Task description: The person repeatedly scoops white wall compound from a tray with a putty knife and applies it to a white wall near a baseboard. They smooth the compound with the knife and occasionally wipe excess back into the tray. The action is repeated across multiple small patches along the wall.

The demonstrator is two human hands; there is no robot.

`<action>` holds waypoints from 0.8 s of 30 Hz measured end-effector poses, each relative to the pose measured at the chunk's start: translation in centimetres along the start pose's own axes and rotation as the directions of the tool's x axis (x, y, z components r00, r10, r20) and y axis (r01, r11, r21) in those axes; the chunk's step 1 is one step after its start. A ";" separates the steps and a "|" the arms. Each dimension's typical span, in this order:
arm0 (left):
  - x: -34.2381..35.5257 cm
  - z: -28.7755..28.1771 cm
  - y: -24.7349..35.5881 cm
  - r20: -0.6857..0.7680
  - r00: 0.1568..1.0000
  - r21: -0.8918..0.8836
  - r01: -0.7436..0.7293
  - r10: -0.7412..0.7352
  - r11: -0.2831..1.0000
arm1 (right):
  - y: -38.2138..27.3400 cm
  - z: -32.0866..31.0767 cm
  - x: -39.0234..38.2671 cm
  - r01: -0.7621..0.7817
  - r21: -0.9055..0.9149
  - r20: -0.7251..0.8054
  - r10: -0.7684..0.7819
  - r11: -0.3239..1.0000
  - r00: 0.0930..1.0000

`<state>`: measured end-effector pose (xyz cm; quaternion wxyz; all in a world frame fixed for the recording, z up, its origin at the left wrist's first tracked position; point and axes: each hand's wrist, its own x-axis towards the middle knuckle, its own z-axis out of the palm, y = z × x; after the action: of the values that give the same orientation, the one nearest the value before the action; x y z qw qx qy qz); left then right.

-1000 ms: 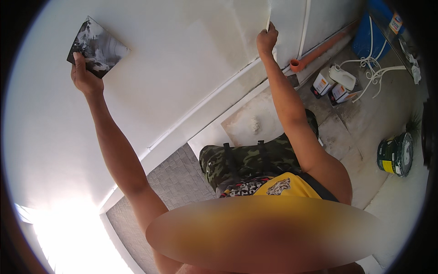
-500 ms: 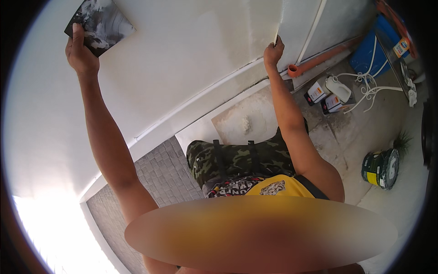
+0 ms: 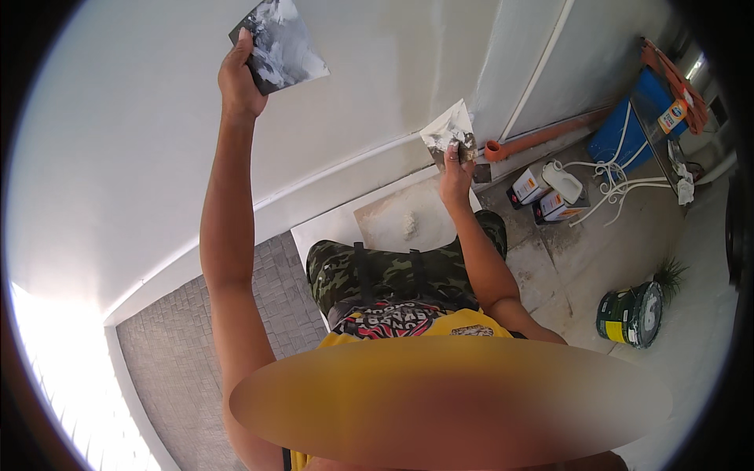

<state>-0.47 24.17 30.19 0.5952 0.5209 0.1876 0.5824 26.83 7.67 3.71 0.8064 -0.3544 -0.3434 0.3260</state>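
Observation:
High at the left, my left hand [image 3: 241, 78] grips a dark square putty spreader [image 3: 287, 47] by its edge, thumb on top. White and grey putty is smeared over its face. My right hand [image 3: 456, 177] is lower, to the right, closed on a second square putty spreader [image 3: 449, 129] whose face carries a thick coat of white putty. Behind both stands the pale wall [image 3: 353, 94], with damp-looking grey streaks on its right part. The right spreader is in front of the wall's foot; whether it touches the wall I cannot tell.
A white-stained board [image 3: 393, 220] with a lump of putty lies by my knees. Rightward are an orange pipe [image 3: 550, 131], cans [image 3: 528, 184], a white jug [image 3: 563, 182], a blue bin [image 3: 620, 129], a white scrolled metal table frame [image 3: 615, 177] and a dark bucket [image 3: 630, 315].
My right hand has come down and away from the wall, and its spreader now shows its putty-covered face. My left hand with its spreader has moved right, closer to the other.

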 end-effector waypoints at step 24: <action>-24.7 3.8 -14.6 0.635 0.714 0.320 -0.589 0.294 0.742 | -11.3 -1.8 -10.0 -0.642 0.635 0.391 0.537 0.430 0.747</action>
<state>3.73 3.92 9.95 0.3028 0.8298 0.0189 0.4684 25.96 -6.70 8.52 0.6865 -0.0724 -0.0864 0.7183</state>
